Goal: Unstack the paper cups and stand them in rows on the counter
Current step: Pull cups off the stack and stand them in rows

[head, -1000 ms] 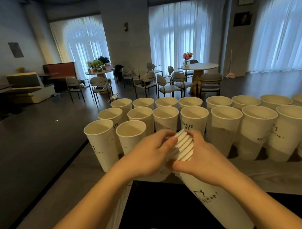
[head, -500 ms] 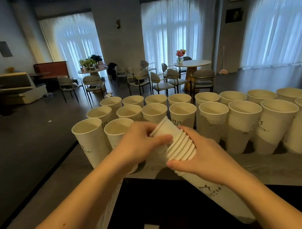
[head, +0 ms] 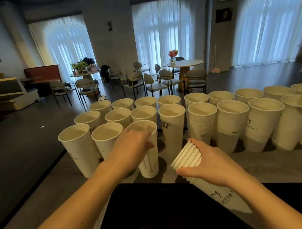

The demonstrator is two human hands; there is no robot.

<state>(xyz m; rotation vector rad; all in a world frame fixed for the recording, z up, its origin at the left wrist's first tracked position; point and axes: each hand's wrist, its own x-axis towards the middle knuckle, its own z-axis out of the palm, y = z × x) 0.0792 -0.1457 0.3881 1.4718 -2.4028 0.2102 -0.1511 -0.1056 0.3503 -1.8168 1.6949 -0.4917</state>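
At the near edge of the counter (head: 248, 169), the left hand (head: 132, 151) wraps around the upper wall of a single paper cup (head: 150, 162), fingers curled over its rim, the cup upright with its base on or just above the grey surface. The right hand (head: 207, 162) clasps the stack of nested cups (head: 187, 157), tilted so the layered white rims point up and to the left; the stack's tapered body runs down under the palm, showing a small black printed logo. Beside the single cup stand the rows of paper cups (head: 200, 121), three deep at the left and stretching off to the right, mouths open, smooth off-white walls with rolled rims and dark lettering on some. The counter is a matte grey slab with faint grain; a black surface lies below its near edge. Beyond it, a dark floor carries a round table (head: 186, 64) with a vase of pink flowers (head: 173, 54), padded metal-framed chairs (head: 154, 83), and tall arched windows behind sheer white curtains (head: 172, 33).
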